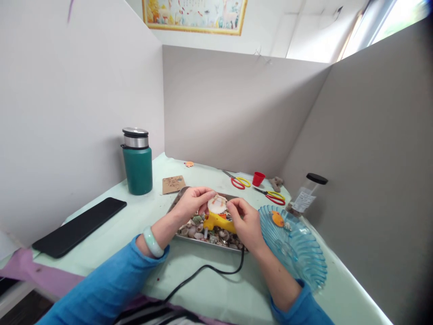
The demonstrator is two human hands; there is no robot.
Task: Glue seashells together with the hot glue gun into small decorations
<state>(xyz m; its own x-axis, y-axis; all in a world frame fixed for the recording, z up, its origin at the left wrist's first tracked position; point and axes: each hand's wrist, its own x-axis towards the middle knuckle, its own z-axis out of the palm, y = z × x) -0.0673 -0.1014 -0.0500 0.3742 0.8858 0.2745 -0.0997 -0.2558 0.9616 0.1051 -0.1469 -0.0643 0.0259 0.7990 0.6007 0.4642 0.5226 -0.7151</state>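
Between my two hands I hold up a pale, fan-shaped scallop shell (217,205) with reddish-brown marks near its top edge. The fingers of my left hand (195,201) pinch its left side. My right hand (246,222) has closed thumb and fingers on its right edge. Right below the shell lies a yellow glue gun (219,222), its grip end partly hidden by my right hand. It rests on a metal tray (203,244) filled with small shells (191,232). A black cord (206,267) runs from beside my right wrist toward the table's front edge.
A blue glass plate (304,253) holding an orange shell (278,219) is at right, near a black-lidded jar (306,194). Behind are two scissors (239,182) and a red cup (259,178). At left stand a green bottle (138,167) and a black pad (81,225). Grey partitions (237,108) enclose the table.
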